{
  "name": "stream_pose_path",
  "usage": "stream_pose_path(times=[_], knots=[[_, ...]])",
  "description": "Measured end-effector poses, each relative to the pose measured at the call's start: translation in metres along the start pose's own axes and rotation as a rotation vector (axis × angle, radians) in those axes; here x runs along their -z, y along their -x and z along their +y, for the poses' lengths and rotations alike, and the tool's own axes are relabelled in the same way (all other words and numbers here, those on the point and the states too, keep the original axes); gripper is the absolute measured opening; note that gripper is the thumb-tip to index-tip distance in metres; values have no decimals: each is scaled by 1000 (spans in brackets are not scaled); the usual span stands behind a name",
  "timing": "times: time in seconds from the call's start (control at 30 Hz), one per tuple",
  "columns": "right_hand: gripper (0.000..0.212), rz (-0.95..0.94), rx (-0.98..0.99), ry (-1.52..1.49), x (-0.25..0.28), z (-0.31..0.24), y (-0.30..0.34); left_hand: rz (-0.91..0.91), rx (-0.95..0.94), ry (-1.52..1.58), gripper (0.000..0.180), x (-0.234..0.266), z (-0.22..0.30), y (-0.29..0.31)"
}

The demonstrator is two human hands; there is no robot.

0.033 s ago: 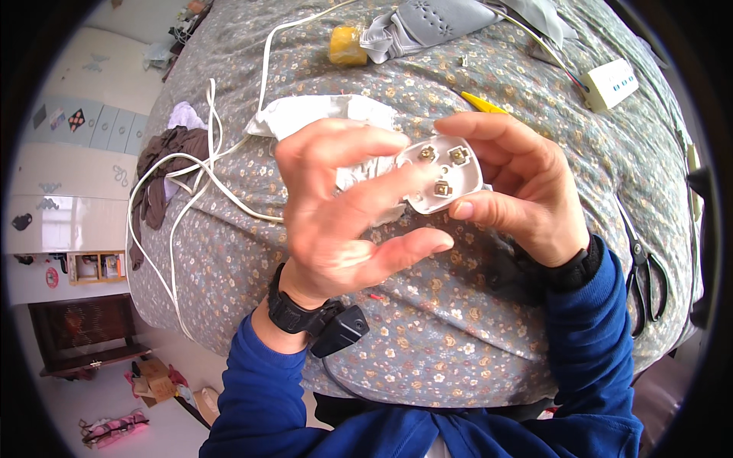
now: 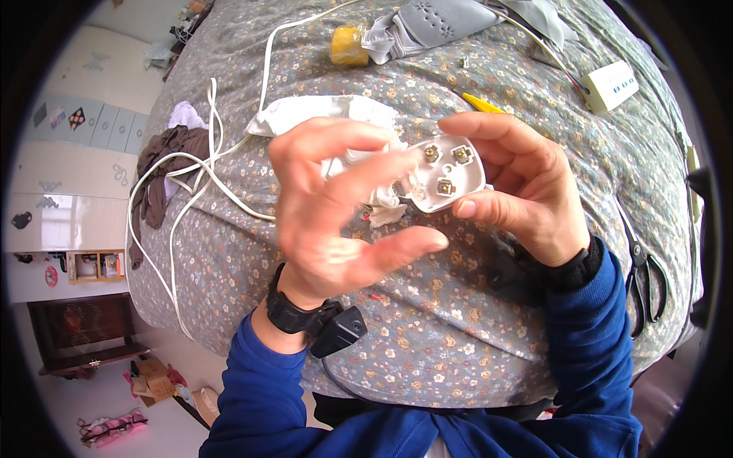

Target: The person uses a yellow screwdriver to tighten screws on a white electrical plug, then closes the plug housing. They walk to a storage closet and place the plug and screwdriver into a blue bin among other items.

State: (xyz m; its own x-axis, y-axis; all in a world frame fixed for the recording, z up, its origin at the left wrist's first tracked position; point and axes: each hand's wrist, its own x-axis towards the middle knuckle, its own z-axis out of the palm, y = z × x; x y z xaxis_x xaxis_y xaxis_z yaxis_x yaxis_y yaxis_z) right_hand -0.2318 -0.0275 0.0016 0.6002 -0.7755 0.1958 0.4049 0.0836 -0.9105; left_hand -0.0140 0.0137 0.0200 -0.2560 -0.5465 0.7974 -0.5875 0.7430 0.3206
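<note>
An opened white plug housing point(image 2: 467, 172), with three brass terminals inside, sits between the thumb and fingers of my right hand point(image 2: 527, 183). My left hand point(image 2: 321, 210) has its fingers apart, slightly blurred. Its index fingertip is at the left edge of the housing; whether it touches I cannot tell. Behind my left hand lies a crumpled white cloth or tissue point(image 2: 324, 108), partly hidden. A white cable point(image 2: 240, 202) comes out from behind that hand and loops off to the left.
Patterned fabric point(image 2: 427, 328) covers the work surface. Black scissors point(image 2: 645, 275) lie at the right. A yellow-handled tool point(image 2: 481, 103), a roll of yellow tape point(image 2: 349, 47), a grey cloth item point(image 2: 431, 29) and a white box with wires point(image 2: 611, 86) are farther away. Brown clothing point(image 2: 164, 164) is at the left.
My left index finger has drawn back leftward from over the inside of the plug housing, showing more of it. The housing has shifted very slightly right.
</note>
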Motion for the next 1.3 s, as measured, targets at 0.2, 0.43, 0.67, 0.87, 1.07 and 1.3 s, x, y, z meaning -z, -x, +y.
stream_pose_path(times=[0.2,0.43,0.67,0.87,1.07,1.3], knots=[[67,34,-20,-21,1,-3,-1,-79,29,66,44,4,-5,-1],[65,36,-36,-37,0,-6,0,-113,-12,-12,33,5,-1,-2],[68,45,-43,27,0,-9,1,-124,-28,-29,32,6,-2,-2],[67,57,-55,17,2,-5,0,-142,-37,-45,32,5,-4,-2],[57,58,70,-30,9,0,-4,126,228,222,26,12,-29,1],[59,91,96,77,15,-1,-5,-86,484,184,15,14,-51,9]])
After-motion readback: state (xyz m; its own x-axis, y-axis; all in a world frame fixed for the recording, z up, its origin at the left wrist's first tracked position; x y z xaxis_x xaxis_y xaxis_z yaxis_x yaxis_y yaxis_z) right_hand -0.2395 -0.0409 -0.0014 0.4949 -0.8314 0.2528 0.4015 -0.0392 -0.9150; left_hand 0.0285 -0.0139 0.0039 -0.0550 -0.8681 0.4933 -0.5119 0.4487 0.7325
